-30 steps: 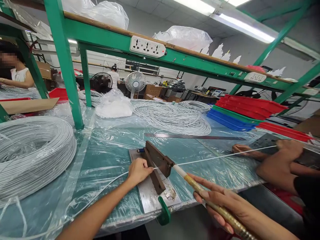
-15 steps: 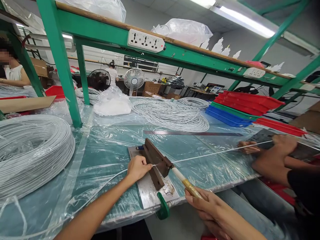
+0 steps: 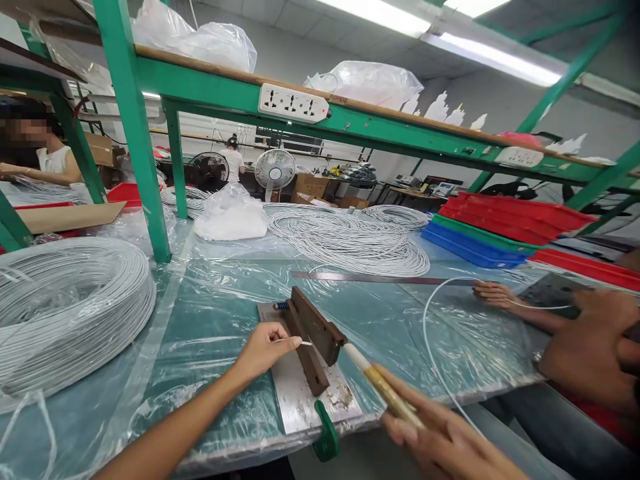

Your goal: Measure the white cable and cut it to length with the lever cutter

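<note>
My left hand (image 3: pixel 265 348) pinches the end of a thin white cable (image 3: pixel 306 343), whose short tip sticks out past the fingers over the cutter. The brown metal cutter (image 3: pixel 310 363) is mounted on a pale metal plate (image 3: pixel 295 403) at the table's front edge; its blade arm is raised apart from the lower bar. My right hand (image 3: pixel 420 417) is wrapped round the cutter's white and yellow handle (image 3: pixel 385 387). A green clamp (image 3: pixel 326 433) sits at the plate's front edge.
At right, a co-worker's hands (image 3: pixel 495 295) hold a curved white cable (image 3: pixel 425 320). Cable coils (image 3: pixel 75 307) lie at left and centre back, behind a long ruler (image 3: pixel 370 277). Stacked trays (image 3: pixel 510 223) stand at the right back. A green shelf post (image 3: pixel 135 133) rises at left.
The white cable that stretched from the cutter to the co-worker now hangs separate in a loop at right. My left hand has shifted slightly left and down, away from the blade.
</note>
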Action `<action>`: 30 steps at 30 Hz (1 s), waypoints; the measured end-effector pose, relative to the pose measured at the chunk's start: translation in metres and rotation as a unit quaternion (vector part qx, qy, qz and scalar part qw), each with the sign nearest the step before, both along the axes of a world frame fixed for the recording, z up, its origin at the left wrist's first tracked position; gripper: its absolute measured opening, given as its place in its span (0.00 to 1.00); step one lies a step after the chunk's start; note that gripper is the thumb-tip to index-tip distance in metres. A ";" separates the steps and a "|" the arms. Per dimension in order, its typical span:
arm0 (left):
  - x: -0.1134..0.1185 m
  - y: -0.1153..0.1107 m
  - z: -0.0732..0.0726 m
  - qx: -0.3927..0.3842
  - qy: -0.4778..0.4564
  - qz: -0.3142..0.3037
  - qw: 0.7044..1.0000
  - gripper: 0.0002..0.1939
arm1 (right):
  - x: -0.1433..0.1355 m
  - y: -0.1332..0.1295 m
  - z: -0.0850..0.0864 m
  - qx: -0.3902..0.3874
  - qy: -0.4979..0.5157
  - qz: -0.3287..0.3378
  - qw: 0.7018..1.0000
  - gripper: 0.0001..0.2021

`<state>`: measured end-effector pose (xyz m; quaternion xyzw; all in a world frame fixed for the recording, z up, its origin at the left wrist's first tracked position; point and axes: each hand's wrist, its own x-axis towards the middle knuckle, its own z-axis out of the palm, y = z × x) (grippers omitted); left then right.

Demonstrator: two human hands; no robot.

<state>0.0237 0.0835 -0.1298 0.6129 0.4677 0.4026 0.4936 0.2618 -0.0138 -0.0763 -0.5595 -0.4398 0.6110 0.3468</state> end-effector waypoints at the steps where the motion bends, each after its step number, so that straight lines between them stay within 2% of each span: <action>1: -0.003 -0.005 0.003 0.000 -0.025 -0.015 1.000 0.23 | 0.001 0.010 0.018 -0.003 0.037 0.007 0.999 0.36; 4: -0.008 -0.020 0.006 -0.005 -0.065 -0.042 0.997 0.24 | -0.009 0.049 0.073 0.005 0.142 -0.004 0.990 0.30; 6: -0.008 -0.028 0.005 -0.003 -0.072 -0.045 0.996 0.24 | -0.023 0.081 0.103 0.023 0.187 -0.027 0.982 0.26; 8: -0.004 -0.036 0.002 0.005 -0.070 -0.041 0.997 0.24 | -0.040 0.117 0.124 0.057 0.206 -0.023 0.977 0.31; 10: -0.001 -0.042 0.001 0.016 -0.054 -0.040 0.998 0.24 | -0.057 0.154 0.132 0.103 0.196 0.006 0.975 0.33; 12: 0.002 -0.046 0.000 0.025 -0.036 -0.041 0.998 0.26 | -0.072 0.191 0.132 0.144 0.158 0.031 0.976 0.31; 15: 0.003 -0.051 0.000 0.018 -0.036 -0.043 0.998 0.27 | -0.092 0.239 0.123 0.166 0.100 0.027 0.981 0.28; 17: 0.002 -0.053 0.001 -0.003 -0.053 -0.044 0.998 0.28 | -0.102 0.262 0.116 0.161 0.076 0.021 0.984 0.29; 20: 0.000 -0.054 0.004 -0.021 -0.076 -0.038 0.996 0.27 | -0.114 0.283 0.107 0.153 0.042 0.021 0.987 0.32; 23: 0.000 -0.052 0.009 -0.014 -0.086 -0.025 0.996 0.27 | -0.124 0.291 0.098 0.160 0.020 0.028 0.987 0.30; 26: -0.002 -0.051 0.017 -0.015 -0.106 -0.010 0.994 0.28 | -0.135 0.288 0.086 0.203 0.015 0.006 0.979 0.27; 28: -0.006 -0.051 0.026 -0.015 -0.130 0.010 0.991 0.28 | -0.140 0.277 0.078 0.249 0.022 -0.025 0.968 0.26; 30: -0.014 -0.052 0.038 -0.010 -0.157 0.048 0.986 0.28 | -0.140 0.254 0.070 0.288 0.035 -0.033 0.956 0.25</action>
